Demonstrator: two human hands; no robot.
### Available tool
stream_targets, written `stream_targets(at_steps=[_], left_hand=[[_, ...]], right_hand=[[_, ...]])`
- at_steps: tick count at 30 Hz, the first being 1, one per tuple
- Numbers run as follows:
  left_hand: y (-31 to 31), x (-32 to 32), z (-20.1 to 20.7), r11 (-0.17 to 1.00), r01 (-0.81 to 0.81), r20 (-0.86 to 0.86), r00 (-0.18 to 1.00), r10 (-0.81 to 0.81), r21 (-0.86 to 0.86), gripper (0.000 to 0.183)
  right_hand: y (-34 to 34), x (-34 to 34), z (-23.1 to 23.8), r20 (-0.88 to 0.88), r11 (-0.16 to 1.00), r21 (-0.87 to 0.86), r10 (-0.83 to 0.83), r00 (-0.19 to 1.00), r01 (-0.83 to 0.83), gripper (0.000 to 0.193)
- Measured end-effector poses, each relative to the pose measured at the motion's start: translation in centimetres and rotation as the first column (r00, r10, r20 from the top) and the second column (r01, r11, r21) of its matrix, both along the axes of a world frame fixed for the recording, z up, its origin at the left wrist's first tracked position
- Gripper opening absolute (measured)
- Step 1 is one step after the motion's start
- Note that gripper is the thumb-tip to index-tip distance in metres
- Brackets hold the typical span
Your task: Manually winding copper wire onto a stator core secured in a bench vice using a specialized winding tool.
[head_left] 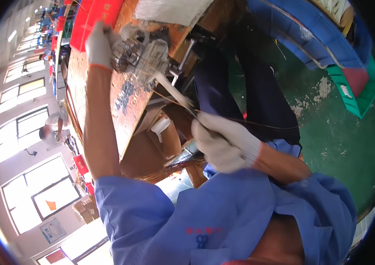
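My left hand, in a white glove with an orange cuff, is closed at the edge of a round, shiny wire-wound metal part on the workbench; its fingertips are blurred. Clear plastic wrapping lies against the part. My right hand, also gloved, is wrapped round a long tool with a pale flat length and a dark section by the fist. Motion smears the tool, and its far end points toward the wound part. Thin copper wires run from the part past my right hand.
A red bin stands at the bench's far left. Near the wrapping, a metal clamp juts from the bench edge. Below are a cardboard box and a bundle of copper wire. Blue crates and a green bin sit at right.
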State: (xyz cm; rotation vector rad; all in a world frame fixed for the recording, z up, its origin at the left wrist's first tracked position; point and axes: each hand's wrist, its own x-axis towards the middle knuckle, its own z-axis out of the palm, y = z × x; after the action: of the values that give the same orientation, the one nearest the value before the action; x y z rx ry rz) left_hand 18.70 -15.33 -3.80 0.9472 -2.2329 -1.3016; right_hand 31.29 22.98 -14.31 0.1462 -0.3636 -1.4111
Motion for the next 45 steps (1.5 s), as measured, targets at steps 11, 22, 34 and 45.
stream_targets(at_steps=[11, 22, 34, 45], left_hand=[[18.7, 9.7, 1.0, -0.278, 0.815, 0.695, 0.197, -0.692, -0.508, 0.026], [24.4, 8.5, -0.9, -0.086, 0.817, 0.634, 0.370, -0.679, -0.570, 0.014], [15.9, -19.1, -7.1, 0.620, 0.725, 0.398, 0.685, -0.610, -0.299, 0.045], [17.2, -11.6, 2.5, 0.633, 0.773, 0.557, 0.508, -0.657, 0.043, 0.043]], right_hand=[[12.9, 6.3, -3.7, 0.036, 0.998, 0.037, -0.053, 0.998, 0.052, 0.050], [18.8, 6.0, -9.5, 0.182, 0.990, 0.082, -0.129, 0.975, 0.116, 0.049], [14.7, 0.2, -9.1, 0.008, 0.928, 0.338, -0.168, 0.986, 0.155, 0.044], [-2.9, -10.4, 0.4, -0.986, 0.082, -0.164, -0.008, -0.164, 0.983, 0.010]])
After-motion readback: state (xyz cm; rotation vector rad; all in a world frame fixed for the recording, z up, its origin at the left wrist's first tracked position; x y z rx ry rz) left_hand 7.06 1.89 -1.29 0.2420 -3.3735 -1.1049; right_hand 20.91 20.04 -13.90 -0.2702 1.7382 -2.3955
